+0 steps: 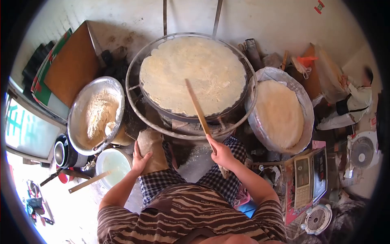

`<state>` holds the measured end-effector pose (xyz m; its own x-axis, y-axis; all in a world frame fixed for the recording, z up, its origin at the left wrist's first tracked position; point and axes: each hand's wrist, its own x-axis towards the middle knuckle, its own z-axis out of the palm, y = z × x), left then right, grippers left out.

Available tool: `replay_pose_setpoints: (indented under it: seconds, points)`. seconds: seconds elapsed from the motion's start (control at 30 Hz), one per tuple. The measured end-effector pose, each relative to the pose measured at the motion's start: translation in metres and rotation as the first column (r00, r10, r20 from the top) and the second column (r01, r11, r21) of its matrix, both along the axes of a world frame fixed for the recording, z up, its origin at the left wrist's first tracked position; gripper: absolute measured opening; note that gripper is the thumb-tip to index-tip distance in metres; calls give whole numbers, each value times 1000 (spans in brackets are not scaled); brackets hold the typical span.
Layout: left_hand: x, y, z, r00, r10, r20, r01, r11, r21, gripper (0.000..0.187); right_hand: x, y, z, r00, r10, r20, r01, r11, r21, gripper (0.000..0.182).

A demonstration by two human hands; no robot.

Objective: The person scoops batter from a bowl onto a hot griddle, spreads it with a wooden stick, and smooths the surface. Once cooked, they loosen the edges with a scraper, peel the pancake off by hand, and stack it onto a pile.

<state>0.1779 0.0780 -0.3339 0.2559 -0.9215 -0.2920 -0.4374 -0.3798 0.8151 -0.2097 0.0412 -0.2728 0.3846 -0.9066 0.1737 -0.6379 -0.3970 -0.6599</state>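
My right hand [222, 154] is wrapped round the lower end of a long, flat wooden spatula [196, 103]. The spatula's far tip lies over a thin, pale flatbread [191, 69] that covers most of a large round griddle [143, 90]. A metal ring [129, 87] surrounds the griddle. My left hand [141, 160] is empty, its fingers apart, resting on a brown cover [152, 148] over my left knee. Left of the griddle, a metal basin [73, 116] holds pale dough or batter [97, 116].
On the right, a plastic-lined basin [307, 110] holds round flatbreads [281, 114]. A white bucket [101, 156] with a wooden stick [89, 181] stands at lower left. Lower right are a scale [302, 179] and a small fan [318, 219]. A person [359, 97] is at far right.
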Motion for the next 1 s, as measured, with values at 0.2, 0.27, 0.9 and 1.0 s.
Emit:
replay_pose_setpoints:
  seconds: [0.2,0.27,0.9,1.0]
  points:
    - [-2,-1,2,938,29,-346,-32,999,-4,101,10,-54,27,885,-59,-461,98,993,60,76]
    - [-3,5,5,866,89,-491,-65,996,64,100,0,-57,29,907,-76,-414,84,996,0,78]
    - [24,62,-21,561,379,-736,81,860,504,75,50,-40,37,991,49,125,-98,900,426,81]
    - [37,91,-35,652,373,-660,68,838,541,70,67,-39,71,789,59,612,-541,541,644,72]
